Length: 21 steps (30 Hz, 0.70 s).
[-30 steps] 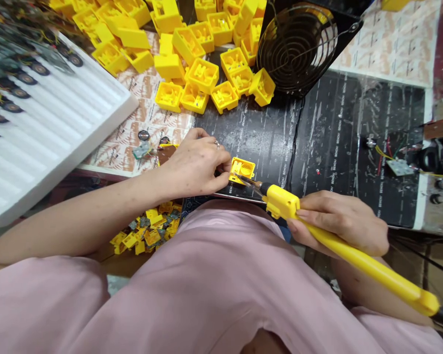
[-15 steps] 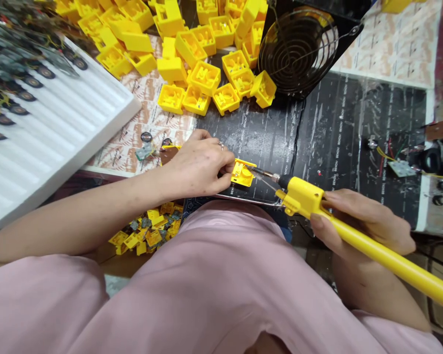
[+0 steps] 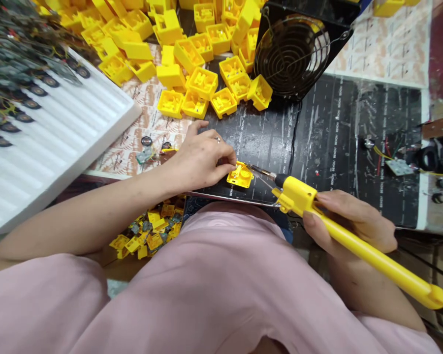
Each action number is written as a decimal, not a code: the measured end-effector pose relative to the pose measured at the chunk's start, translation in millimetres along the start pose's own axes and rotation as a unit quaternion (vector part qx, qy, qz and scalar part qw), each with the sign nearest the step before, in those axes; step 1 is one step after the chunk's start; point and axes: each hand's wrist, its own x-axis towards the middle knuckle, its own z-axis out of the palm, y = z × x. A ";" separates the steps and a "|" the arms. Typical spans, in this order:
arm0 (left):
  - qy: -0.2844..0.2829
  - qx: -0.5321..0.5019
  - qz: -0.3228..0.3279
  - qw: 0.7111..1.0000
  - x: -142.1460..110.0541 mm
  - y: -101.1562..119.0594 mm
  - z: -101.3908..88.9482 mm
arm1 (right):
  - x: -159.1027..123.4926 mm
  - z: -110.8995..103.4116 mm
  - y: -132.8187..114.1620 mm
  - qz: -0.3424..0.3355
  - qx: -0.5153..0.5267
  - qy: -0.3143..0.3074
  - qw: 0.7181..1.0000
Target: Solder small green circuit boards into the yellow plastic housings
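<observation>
Many yellow housings (image 3: 203,83) on black mat (image 3: 335,147)

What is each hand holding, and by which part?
Right hand: the yellow soldering iron, by its handle. Left hand: a yellow plastic housing at its edge, grip unclear.

I log a foam tray (image 3: 59,147) at left, a heap of plastic housings (image 3: 195,64) ahead, a caged fan (image 3: 291,54) right of them, and one loose housing (image 3: 240,175) on the printed mat (image 3: 328,147), just beside the soldering iron (image 3: 297,195) tip.

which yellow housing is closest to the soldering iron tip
The yellow plastic housing alone on the black mat at the left hand; the other housings lie heaped farther away
</observation>
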 end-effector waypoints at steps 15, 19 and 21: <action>0.026 0.061 0.024 0.998 10.3 7.1 8.8 | 23.6 10.9 -2.8 -0.128 -0.057 -0.100 0.985; 0.052 0.053 0.035 0.997 8.5 2.6 13.8 | 21.4 5.7 -6.3 -0.091 -0.051 -0.090 0.990; 0.055 0.054 0.038 0.996 7.8 1.1 14.5 | 20.1 3.4 -7.1 -0.055 -0.048 -0.073 0.995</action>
